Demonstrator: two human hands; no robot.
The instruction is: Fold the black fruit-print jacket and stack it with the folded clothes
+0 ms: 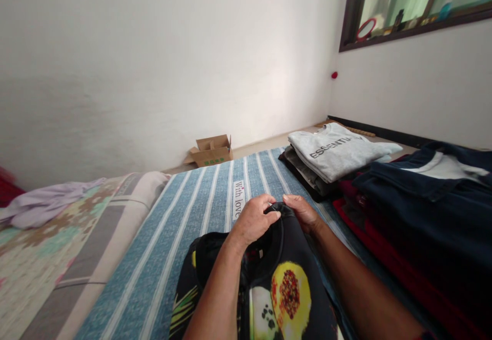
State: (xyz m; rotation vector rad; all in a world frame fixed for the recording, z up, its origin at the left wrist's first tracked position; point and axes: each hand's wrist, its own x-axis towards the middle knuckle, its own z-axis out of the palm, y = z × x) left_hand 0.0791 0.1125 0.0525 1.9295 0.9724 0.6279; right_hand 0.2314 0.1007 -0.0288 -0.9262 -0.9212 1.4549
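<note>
A black garment with a bright fruit print (pixel 291 291) lies on the bed in front of me, its neck opening facing up. My left hand (pixel 255 217) pinches the garment's dark upper edge between thumb and fingers. On the other side of that same edge, my right hand (pixel 302 211) grips the fabric with its fingertips. Both hands are close together at the top of the garment. Its lower part runs out of view, and my left forearm covers some of the opening.
Blue striped bedding (pixel 207 196) spreads beneath. To the right are a folded grey sweatshirt (pixel 338 150) on a pile and a stack topped by a navy garment (pixel 430 191). An open cardboard box (pixel 212 153) stands by the wall. A lilac cloth (pixel 49 204) lies on patterned bedding at left.
</note>
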